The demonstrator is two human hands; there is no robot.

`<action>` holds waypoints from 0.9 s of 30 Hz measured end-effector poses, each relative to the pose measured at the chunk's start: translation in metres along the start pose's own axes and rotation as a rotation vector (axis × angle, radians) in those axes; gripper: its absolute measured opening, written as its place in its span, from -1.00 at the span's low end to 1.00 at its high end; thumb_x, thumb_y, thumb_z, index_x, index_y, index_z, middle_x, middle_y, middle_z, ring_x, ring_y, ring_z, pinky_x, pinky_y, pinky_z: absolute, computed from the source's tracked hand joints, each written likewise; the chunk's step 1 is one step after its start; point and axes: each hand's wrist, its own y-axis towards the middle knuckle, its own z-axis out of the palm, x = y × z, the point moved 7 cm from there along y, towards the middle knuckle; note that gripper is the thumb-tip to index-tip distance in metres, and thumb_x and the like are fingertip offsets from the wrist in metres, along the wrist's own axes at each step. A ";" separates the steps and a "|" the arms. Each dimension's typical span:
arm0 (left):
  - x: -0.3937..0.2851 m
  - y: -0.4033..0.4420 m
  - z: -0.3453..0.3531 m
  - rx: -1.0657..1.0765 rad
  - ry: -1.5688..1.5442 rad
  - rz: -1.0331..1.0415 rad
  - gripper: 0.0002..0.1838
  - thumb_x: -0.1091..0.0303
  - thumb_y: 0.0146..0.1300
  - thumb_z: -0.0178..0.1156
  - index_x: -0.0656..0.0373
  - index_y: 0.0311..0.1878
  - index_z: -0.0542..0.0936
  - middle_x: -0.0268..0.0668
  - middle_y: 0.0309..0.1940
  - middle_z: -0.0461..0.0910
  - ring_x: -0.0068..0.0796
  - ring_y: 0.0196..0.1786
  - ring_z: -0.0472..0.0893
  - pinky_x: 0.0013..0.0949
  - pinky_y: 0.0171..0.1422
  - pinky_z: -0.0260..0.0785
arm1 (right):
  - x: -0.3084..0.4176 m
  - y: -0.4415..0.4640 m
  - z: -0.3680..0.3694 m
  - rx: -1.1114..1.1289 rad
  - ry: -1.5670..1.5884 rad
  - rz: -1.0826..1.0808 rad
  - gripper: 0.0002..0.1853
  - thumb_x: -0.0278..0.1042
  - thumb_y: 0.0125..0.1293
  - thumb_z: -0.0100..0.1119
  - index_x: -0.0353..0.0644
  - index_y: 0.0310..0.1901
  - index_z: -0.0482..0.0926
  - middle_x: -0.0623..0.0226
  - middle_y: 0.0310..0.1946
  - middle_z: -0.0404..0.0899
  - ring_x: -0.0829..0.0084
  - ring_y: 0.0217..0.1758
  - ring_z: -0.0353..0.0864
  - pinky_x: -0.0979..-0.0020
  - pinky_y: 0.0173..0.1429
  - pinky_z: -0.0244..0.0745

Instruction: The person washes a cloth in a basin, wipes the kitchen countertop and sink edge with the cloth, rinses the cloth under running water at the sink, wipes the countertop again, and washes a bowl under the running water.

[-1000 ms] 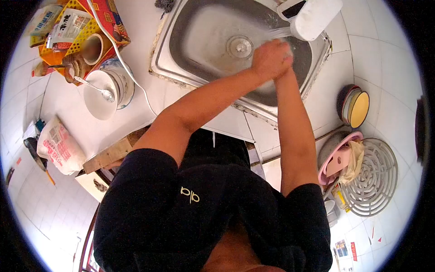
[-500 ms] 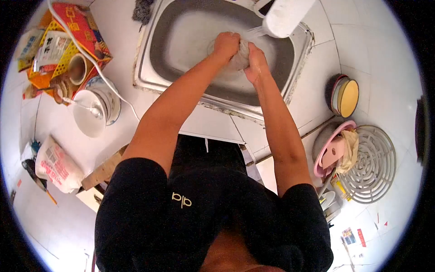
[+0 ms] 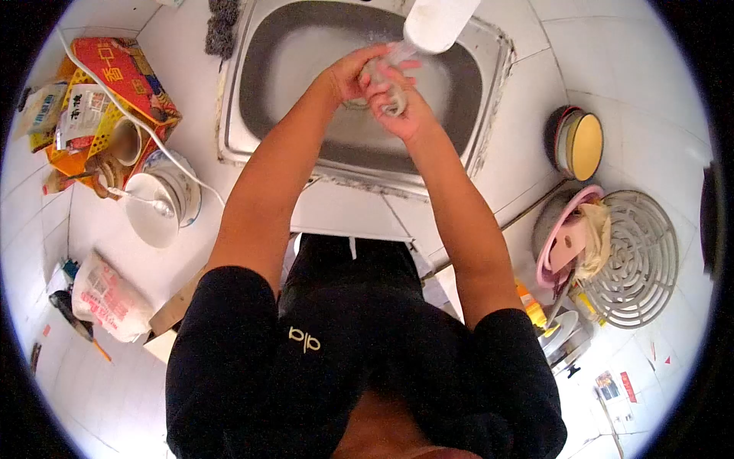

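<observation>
Both hands are over the steel sink (image 3: 267, 84), under running water from the white spout (image 3: 440, 27). Between them is a pale, wet, greyish thing (image 3: 394, 99), partly hidden by fingers; I cannot tell whether it is cloth or something else. My left hand (image 3: 355, 70) curls against its upper left side. My right hand (image 3: 405, 107) has its fingers bent around it from the right, palm turned partly up. Behind the hands, water lies or runs over the basin floor.
Left on the counter are a red box (image 3: 126, 76), a stack of white bowls (image 3: 153, 210) with a spoon, and a printed plastic tub (image 3: 115, 298). A grey scrubber (image 3: 222, 27) lies by the sink. Right stand stacked bowls (image 3: 585, 157), a pink basin (image 3: 547, 256) and a round rack (image 3: 638, 260).
Both hands have moved slightly left in view and come closer together under the water. My right hand has turned, showing more of its palm and fingers. The whole view has shifted a little.
</observation>
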 end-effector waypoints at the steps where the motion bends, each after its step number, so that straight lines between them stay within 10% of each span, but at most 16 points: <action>1: -0.004 -0.003 -0.003 0.006 0.107 0.019 -0.50 0.15 0.30 0.10 0.08 0.27 0.36 -0.20 -0.09 0.59 -0.36 -0.05 0.60 -0.35 -0.02 0.56 | -0.004 -0.002 0.007 0.070 0.115 0.048 -0.69 -0.31 0.25 0.27 -0.15 -0.03 0.44 0.21 -0.22 0.52 0.55 -0.43 0.45 0.62 -0.53 0.37; 5: -0.016 0.000 -0.018 -0.128 0.414 0.084 -0.60 0.38 0.23 0.12 0.10 0.16 0.45 -0.31 -0.25 0.57 -0.47 -0.17 0.58 -0.42 -0.08 0.51 | -0.019 -0.006 0.004 0.047 0.163 0.219 -0.75 -0.33 0.27 0.24 -0.24 -0.12 0.43 0.32 -0.31 0.46 0.64 -0.49 0.36 0.69 -0.58 0.19; 11: -0.019 0.008 -0.017 -0.353 0.788 0.177 -0.71 0.51 0.08 0.10 0.13 -0.09 0.60 -0.36 -0.37 0.53 -0.55 -0.30 0.50 -0.38 -0.21 0.39 | -0.003 0.000 -0.009 -0.358 -0.804 -0.070 -0.84 -0.31 0.22 0.25 -0.17 -0.27 0.52 0.50 -0.55 0.43 0.58 -0.58 0.33 0.51 -0.54 0.27; 16: -0.029 -0.001 -0.015 -0.722 1.115 0.496 -0.77 0.58 0.02 0.07 0.20 -0.24 0.61 -0.36 -0.43 0.52 -0.53 -0.48 0.44 -0.32 -0.37 0.35 | 0.034 0.017 -0.021 -0.574 -1.809 -0.689 -0.70 -0.29 0.08 0.31 -0.32 -0.23 0.53 -0.01 -0.38 0.63 0.07 -0.29 0.66 0.06 -0.20 0.53; 23: -0.006 0.004 -0.073 -0.988 0.193 0.593 -0.78 0.46 0.25 0.05 0.21 -0.08 0.58 -0.16 -0.28 0.60 -0.28 -0.37 0.55 -0.15 -0.29 0.43 | 0.048 0.015 -0.008 -0.730 -2.232 -0.683 -0.39 -0.19 0.10 0.31 -0.40 0.12 0.43 -0.13 -0.33 0.62 -0.01 -0.18 0.66 0.07 -0.01 0.55; 27: -0.012 -0.002 -0.120 -0.921 -0.137 0.432 -0.69 0.34 0.39 -0.07 0.15 0.13 0.50 -0.11 -0.06 0.58 -0.12 -0.05 0.58 -0.05 0.02 0.46 | 0.074 -0.023 0.012 -0.496 -2.088 -1.062 -0.47 -0.15 0.23 0.19 -0.38 0.12 0.44 0.06 -0.28 0.64 0.20 -0.19 0.65 0.19 0.10 0.50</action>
